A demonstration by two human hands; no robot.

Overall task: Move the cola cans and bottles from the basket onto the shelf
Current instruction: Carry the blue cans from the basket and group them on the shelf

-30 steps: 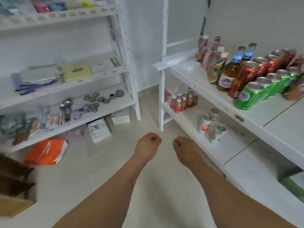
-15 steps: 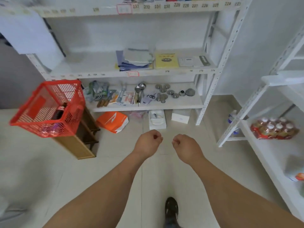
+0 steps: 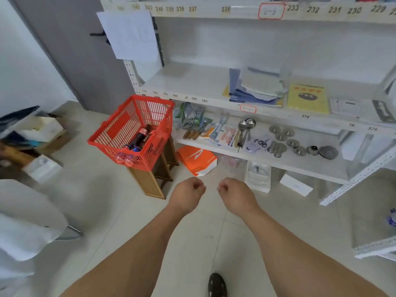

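A red plastic basket (image 3: 111, 139) stands on a small wooden stool (image 3: 150, 181) at centre left. Inside it lies a dark cola bottle (image 3: 141, 136) with a red label, and blue-topped cans (image 3: 131, 148) rest at the bottom. My left hand (image 3: 187, 195) and my right hand (image 3: 234, 194) hang side by side in front of me over the floor, both with fingers curled and holding nothing. They are below and to the right of the basket, well apart from it. The drinks shelf is out of view.
A white numbered shelf unit (image 3: 267, 110) runs along the back with papers, spoons, tools and metal lids. An orange bag (image 3: 197, 159) and white boxes (image 3: 257, 176) lie on the floor beneath it. Cardboard boxes (image 3: 38, 133) stand at the left. My shoe (image 3: 217, 285) shows below.
My view has swung left, away from the drinks shelf, bringing the red basket from out of sight to centre left and closer. Both hands stay curled and empty in front of me.
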